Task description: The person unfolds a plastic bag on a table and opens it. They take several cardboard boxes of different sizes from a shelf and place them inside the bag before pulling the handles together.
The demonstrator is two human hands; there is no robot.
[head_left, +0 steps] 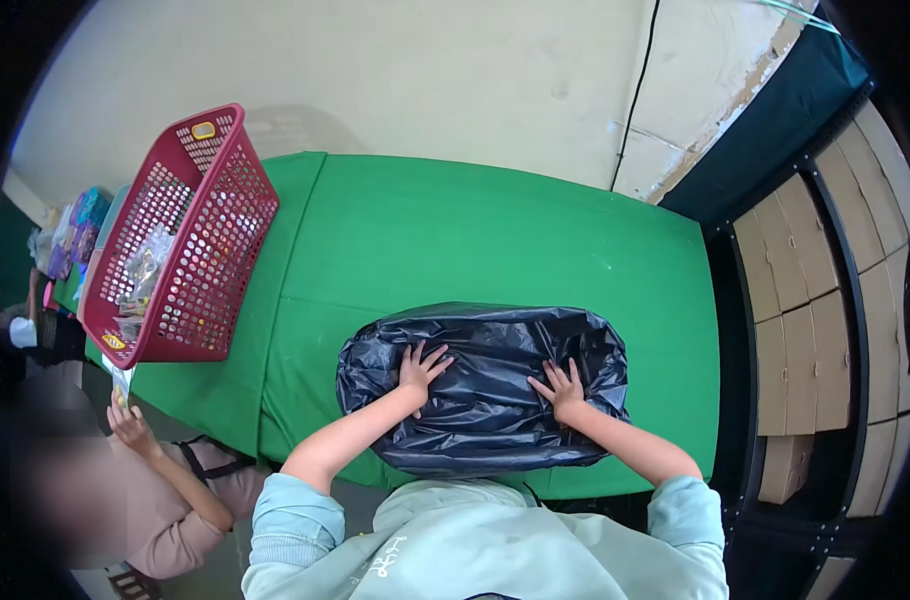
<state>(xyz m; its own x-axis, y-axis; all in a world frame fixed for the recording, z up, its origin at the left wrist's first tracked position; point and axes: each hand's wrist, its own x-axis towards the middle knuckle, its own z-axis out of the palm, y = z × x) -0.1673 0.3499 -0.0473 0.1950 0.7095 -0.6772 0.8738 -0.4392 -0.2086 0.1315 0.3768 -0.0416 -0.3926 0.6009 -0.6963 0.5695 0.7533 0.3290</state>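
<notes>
A black plastic bag (485, 440), wide and wrinkled, lies at the front edge of the green-covered table, close to my body. On its left part rests my left hand (418, 376), palm down with the fingers spread. My right hand (563, 390) presses on the right part of the bag, its fingers also apart. Neither hand grips anything. Whether the bag is stretched over something or holds anything cannot be seen.
A red perforated basket (210, 270) with clear plastic packets (147, 268) stands at the table's left end. Beside it, a co-worker's hand (133, 428) holds a small packet. Shelves with cardboard boxes (800, 360) stand on the right. Behind the table (475, 230) is a wall.
</notes>
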